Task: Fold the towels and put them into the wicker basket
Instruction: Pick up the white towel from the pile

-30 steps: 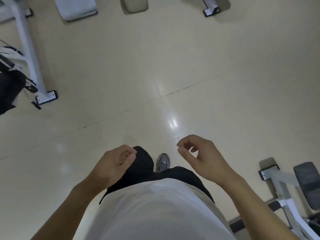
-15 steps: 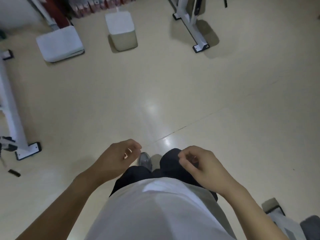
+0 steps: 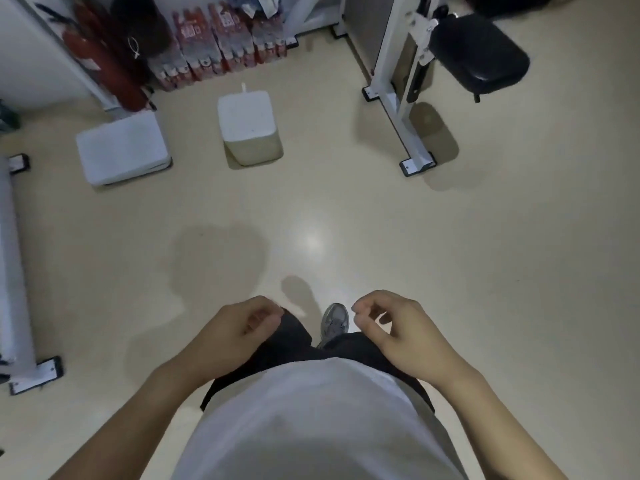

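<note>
Left hand (image 3: 239,327) and right hand (image 3: 391,327) hang at waist height, fingers loosely curled and holding nothing, free for carrying. No towels visible; the pale basket (image 3: 251,128) stands on the floor (image 3: 450,271) well ahead, probably the destination.

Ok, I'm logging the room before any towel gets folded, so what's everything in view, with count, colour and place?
Flat white rectangular box: one, white, floor at far left.
Tall white-topped beige bin: one, floor at far centre.
Red fire extinguisher: one, leaning against the far-left wall.
Shrink-wrapped bottle packs: several, red labels, along the far wall.
White metal machine frame: one, far right.
Black padded seat: one, top right.
White metal frame leg: one, left edge.
Towels, wicker basket: none visible.
Grey sneaker: one, between the hands.
Left hand: loosely curled, empty.
Right hand: loosely curled, empty.
</note>
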`<state>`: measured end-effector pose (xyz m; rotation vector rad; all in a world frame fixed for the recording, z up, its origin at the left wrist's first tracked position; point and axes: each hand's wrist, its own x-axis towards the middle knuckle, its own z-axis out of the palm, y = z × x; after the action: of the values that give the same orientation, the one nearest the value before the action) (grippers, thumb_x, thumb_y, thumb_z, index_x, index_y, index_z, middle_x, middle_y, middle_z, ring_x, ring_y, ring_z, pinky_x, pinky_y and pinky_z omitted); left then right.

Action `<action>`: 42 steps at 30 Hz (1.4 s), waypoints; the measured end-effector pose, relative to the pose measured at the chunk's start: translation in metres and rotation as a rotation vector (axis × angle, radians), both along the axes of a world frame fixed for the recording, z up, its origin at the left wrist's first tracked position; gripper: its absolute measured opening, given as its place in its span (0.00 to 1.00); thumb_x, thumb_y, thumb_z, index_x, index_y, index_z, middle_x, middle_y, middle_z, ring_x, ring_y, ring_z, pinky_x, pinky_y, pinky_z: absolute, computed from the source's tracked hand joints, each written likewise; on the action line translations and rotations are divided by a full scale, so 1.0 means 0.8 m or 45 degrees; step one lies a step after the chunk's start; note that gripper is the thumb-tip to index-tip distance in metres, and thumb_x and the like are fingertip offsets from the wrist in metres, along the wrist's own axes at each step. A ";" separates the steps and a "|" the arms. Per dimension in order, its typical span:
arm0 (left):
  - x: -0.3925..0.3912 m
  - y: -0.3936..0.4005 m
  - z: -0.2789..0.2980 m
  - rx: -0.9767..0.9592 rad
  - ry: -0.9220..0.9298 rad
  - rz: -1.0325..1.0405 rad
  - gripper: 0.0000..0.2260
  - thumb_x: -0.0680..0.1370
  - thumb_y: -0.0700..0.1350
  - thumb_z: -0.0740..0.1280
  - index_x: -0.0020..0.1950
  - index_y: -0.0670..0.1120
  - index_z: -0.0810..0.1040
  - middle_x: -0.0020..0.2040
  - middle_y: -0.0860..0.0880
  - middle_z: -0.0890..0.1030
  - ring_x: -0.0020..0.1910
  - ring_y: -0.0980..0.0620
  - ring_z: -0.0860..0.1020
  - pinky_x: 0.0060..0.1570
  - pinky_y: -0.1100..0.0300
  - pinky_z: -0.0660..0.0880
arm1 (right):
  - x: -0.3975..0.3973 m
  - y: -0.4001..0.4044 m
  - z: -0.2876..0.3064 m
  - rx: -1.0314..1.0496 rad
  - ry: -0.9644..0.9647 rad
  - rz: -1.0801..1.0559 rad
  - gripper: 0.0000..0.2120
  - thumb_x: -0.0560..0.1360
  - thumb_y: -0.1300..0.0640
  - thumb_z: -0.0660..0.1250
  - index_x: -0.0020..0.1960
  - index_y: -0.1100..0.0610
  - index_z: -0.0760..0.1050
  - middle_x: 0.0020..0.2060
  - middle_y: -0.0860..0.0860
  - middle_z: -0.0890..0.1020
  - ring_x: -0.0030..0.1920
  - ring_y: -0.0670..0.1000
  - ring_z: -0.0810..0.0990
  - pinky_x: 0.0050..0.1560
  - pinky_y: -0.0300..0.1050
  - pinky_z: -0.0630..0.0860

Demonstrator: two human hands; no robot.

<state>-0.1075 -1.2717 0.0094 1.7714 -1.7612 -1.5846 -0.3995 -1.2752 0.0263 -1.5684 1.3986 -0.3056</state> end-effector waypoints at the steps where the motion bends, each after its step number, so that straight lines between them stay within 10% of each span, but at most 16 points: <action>1: 0.000 -0.025 0.001 -0.001 -0.009 0.034 0.05 0.80 0.53 0.63 0.50 0.62 0.78 0.46 0.63 0.81 0.45 0.61 0.80 0.43 0.73 0.72 | 0.000 -0.037 0.001 0.001 -0.001 0.019 0.03 0.79 0.53 0.65 0.49 0.45 0.77 0.46 0.41 0.81 0.49 0.46 0.80 0.49 0.37 0.74; 10: 0.044 -0.289 -0.022 -0.011 -0.034 0.169 0.04 0.79 0.51 0.64 0.50 0.58 0.79 0.44 0.58 0.82 0.43 0.57 0.80 0.47 0.58 0.77 | 0.063 -0.360 -0.011 -0.034 -0.014 0.127 0.03 0.78 0.53 0.66 0.50 0.48 0.78 0.45 0.42 0.82 0.48 0.43 0.79 0.49 0.38 0.74; 22: 0.160 -0.688 -0.004 -0.037 -0.100 0.219 0.04 0.79 0.50 0.64 0.47 0.56 0.79 0.42 0.65 0.80 0.42 0.61 0.78 0.43 0.66 0.75 | 0.151 -0.692 0.002 0.011 0.027 0.090 0.04 0.78 0.52 0.65 0.49 0.45 0.79 0.43 0.41 0.81 0.46 0.43 0.80 0.45 0.31 0.73; 29: 0.197 -0.877 -0.014 -0.113 -0.107 0.235 0.04 0.79 0.50 0.65 0.49 0.56 0.79 0.43 0.64 0.80 0.43 0.62 0.79 0.42 0.73 0.72 | 0.201 -0.927 -0.014 -0.008 -0.022 0.209 0.04 0.79 0.57 0.65 0.48 0.53 0.78 0.42 0.48 0.81 0.44 0.50 0.79 0.47 0.51 0.76; 42: 0.348 -1.151 -0.048 -0.028 -0.130 0.185 0.06 0.80 0.53 0.62 0.54 0.58 0.77 0.47 0.62 0.81 0.46 0.65 0.78 0.46 0.70 0.74 | 0.370 -1.266 -0.045 -0.036 0.008 0.274 0.03 0.78 0.54 0.66 0.49 0.49 0.79 0.41 0.42 0.82 0.44 0.44 0.80 0.46 0.35 0.75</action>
<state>0.1709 -2.1925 -0.0291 1.9534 -1.6427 -1.4360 -0.1039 -2.2877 -0.0098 -1.7274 1.2215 -0.1913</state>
